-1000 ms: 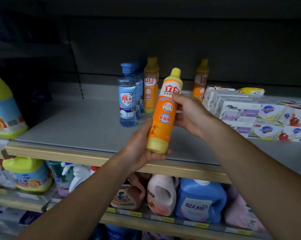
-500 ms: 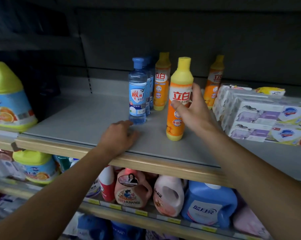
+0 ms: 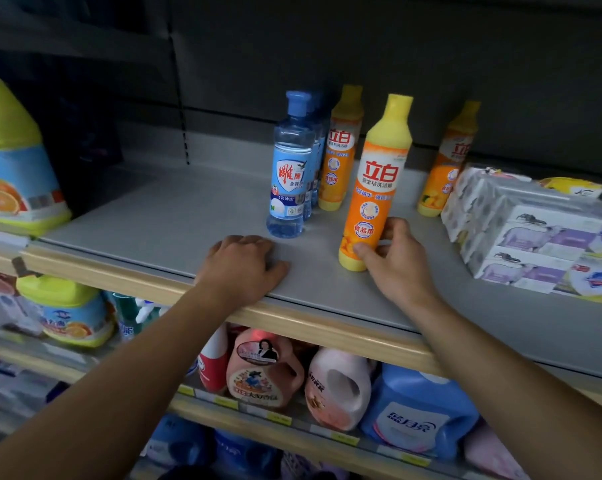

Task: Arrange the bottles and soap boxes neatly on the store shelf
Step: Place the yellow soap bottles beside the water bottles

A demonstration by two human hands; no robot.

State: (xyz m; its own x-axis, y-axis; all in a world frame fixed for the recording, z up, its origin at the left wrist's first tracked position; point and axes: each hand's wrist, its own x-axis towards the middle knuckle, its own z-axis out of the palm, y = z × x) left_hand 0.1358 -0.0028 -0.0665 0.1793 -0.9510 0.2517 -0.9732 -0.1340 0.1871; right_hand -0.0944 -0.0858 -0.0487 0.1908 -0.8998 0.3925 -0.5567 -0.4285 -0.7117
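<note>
An orange bottle with a yellow cap [image 3: 375, 188] stands upright on the grey shelf [image 3: 175, 216]. My right hand [image 3: 393, 254] grips its base, thumb in front and fingers behind. My left hand [image 3: 240, 265] rests palm down on the shelf near the front edge, holding nothing. Behind it stands a row of clear blue bottles [image 3: 291, 168]. Two more orange bottles [image 3: 339, 147] [image 3: 446, 161] stand further back. Stacked white soap boxes [image 3: 521, 233] fill the right side of the shelf.
A large yellow-capped jug [image 3: 15, 161] stands at the shelf's left end. The wooden front lip [image 3: 327, 327] runs below my hands. The lower shelf holds pink, white and blue detergent jugs [image 3: 337, 386]. A dark back panel closes the shelf behind.
The orange bottle went from held in both hands to standing on the shelf. My left hand let go and settled on the shelf. My right hand slid down to the bottle's base.
</note>
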